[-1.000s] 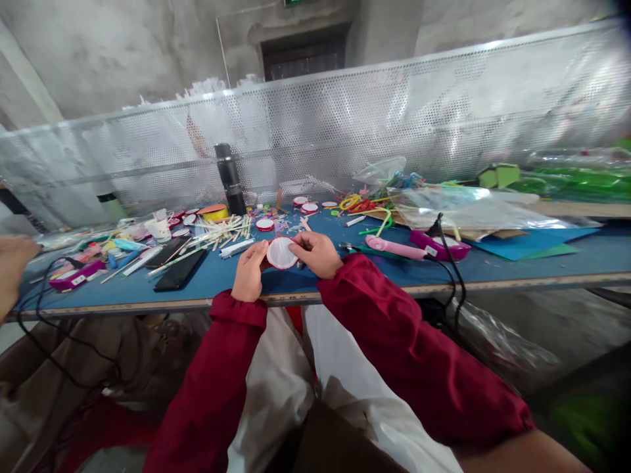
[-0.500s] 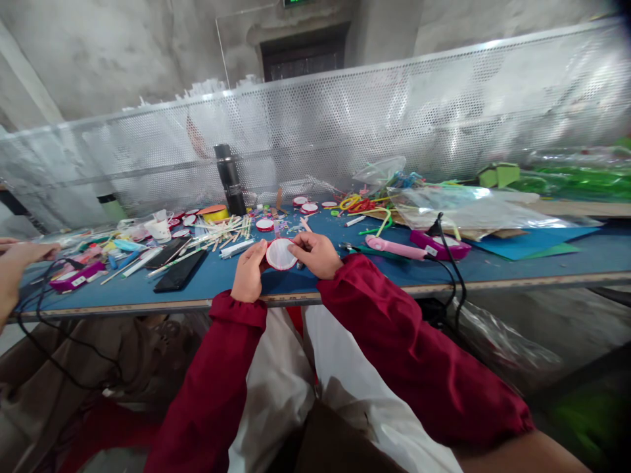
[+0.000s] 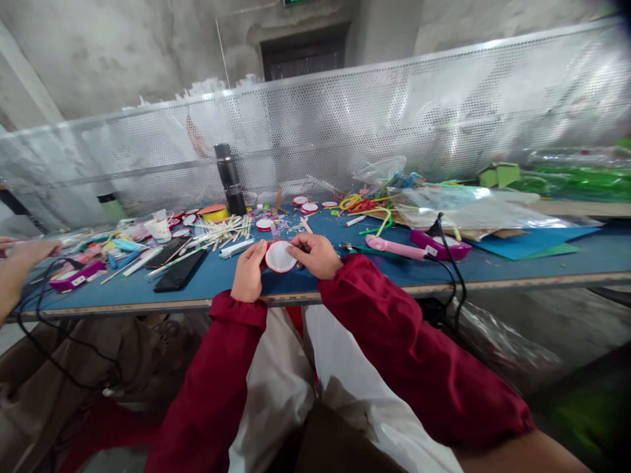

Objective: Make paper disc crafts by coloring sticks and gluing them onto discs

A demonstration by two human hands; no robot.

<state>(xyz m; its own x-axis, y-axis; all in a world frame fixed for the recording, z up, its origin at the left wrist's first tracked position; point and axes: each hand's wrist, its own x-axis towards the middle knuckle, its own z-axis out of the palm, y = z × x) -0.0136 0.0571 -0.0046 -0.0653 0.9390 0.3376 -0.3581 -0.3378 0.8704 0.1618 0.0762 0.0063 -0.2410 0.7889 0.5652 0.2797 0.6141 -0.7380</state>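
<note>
A small round white disc with a red rim (image 3: 280,257) is held between both my hands just above the blue tabletop (image 3: 493,266). My left hand (image 3: 249,272) grips its left edge with the fingers curled. My right hand (image 3: 318,254) pinches its right edge with thumb and fingertips. Both arms wear dark red sleeves. More red-rimmed white discs (image 3: 265,224) lie further back on the table.
A pink glue gun (image 3: 394,247) with a black cord lies to the right, a black phone (image 3: 180,270) and wooden sticks (image 3: 217,235) to the left. A black flask (image 3: 229,179) stands by the perforated metal screen. Another person's hand (image 3: 20,261) is at the far left.
The disc has turned slightly in my fingers. The other person's hand at the far left has shifted a little to the right over the table.
</note>
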